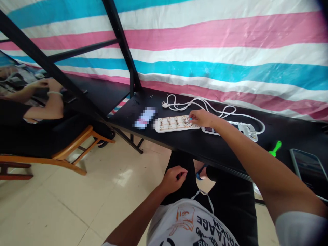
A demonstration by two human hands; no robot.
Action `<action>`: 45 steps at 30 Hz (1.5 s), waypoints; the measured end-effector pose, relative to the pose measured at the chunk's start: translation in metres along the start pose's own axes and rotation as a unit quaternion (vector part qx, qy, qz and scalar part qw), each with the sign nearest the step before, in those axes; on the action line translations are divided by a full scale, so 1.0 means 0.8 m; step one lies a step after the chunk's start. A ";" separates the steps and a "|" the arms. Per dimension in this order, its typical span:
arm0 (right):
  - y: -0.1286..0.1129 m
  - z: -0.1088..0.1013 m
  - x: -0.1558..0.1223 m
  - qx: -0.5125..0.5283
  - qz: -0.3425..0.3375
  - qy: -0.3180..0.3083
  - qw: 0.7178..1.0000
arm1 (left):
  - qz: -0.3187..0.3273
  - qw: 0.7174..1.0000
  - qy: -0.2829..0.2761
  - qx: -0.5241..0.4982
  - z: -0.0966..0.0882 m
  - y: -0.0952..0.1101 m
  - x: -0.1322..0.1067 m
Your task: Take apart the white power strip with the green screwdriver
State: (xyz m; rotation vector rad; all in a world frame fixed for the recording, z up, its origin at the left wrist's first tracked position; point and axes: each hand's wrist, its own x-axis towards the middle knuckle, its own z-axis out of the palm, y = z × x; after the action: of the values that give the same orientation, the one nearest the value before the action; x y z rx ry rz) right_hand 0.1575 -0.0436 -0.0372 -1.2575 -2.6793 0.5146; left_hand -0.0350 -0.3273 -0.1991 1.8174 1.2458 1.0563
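While the right hand pinches something tiny at the power strip, the left hand curls its fingers well below it.

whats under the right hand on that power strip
The fingers of the right hand touch the right end of a white power strip, covering the sockets there. The wrist also overhangs a second white device, so its near part cannot be seen.
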 end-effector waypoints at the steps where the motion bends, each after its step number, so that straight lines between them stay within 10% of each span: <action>1: 0.000 -0.002 -0.001 0.001 0.000 0.007 1.000 | -0.002 1.000 -0.005 -0.001 0.002 -0.003 -0.004; 14: 0.049 -0.075 -0.107 0.266 0.124 0.237 0.926 | 0.047 0.998 0.035 0.005 -0.049 0.012 0.017; 21: 0.100 -0.102 -0.199 0.305 0.224 0.363 0.852 | 0.213 0.973 0.079 0.043 -0.084 0.073 0.118; 26: 0.133 -0.093 -0.198 0.374 0.219 0.391 0.812 | 0.385 0.920 -0.057 0.038 -0.010 0.142 0.185; 29: 0.151 -0.075 -0.193 0.385 0.221 0.402 0.801 | 0.555 0.775 -0.281 0.110 0.063 0.176 0.194; 33: 0.169 -0.048 -0.200 0.353 0.207 0.394 0.823 | 0.623 0.655 -0.392 0.174 0.130 0.209 0.235; 41: 0.193 -0.036 -0.210 0.026 0.238 0.366 0.900 | 0.352 0.880 -0.165 0.274 0.072 0.160 0.386; 45: 0.193 -0.033 -0.210 0.002 0.243 0.334 0.911 | 0.227 0.891 -0.231 0.318 0.048 0.130 0.403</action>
State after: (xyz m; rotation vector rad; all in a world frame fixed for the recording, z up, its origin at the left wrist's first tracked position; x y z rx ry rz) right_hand 0.3837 -0.0743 -0.0648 -1.7185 -1.8030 0.0898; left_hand 0.1079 -0.0573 -0.0480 2.7607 0.9392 0.3707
